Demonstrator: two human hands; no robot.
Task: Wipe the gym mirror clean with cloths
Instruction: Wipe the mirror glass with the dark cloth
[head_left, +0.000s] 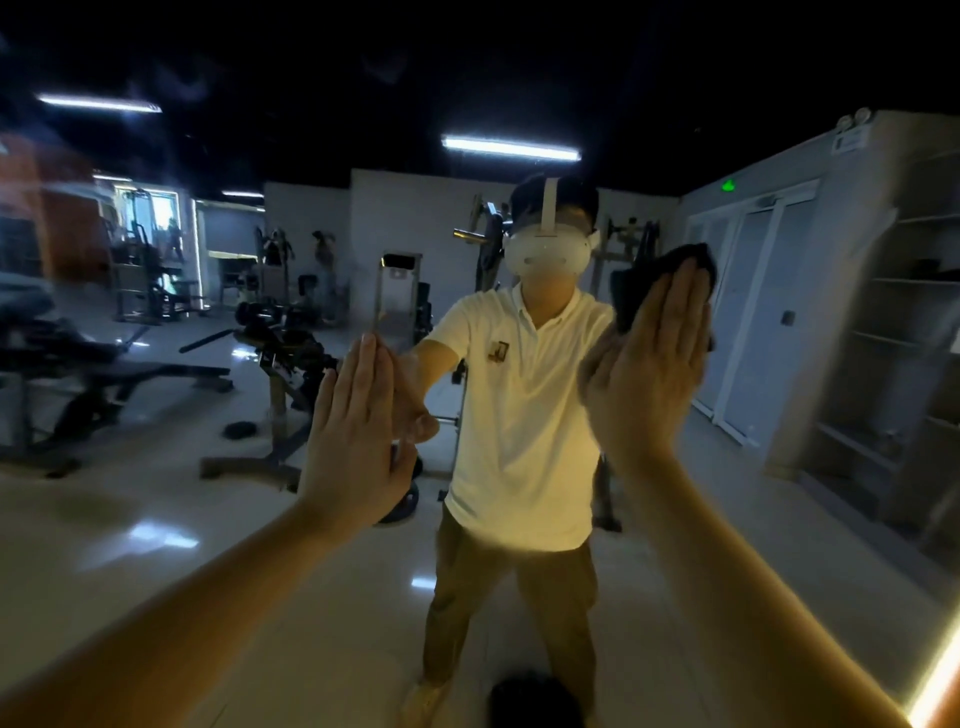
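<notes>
Right hand flat, fingers straight, pressing a dark cloth against the gym mirror, upper right. Left hand spread flat on the glass, no cloth visible under it. Best practice: even palm pressure, overlapping strokes, then wipe off the left palm's print.

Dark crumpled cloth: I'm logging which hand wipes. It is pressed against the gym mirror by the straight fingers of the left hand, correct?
Wrong hand. In the head view the dark crumpled cloth is pressed against the gym mirror by the straight fingers of the right hand.
</notes>
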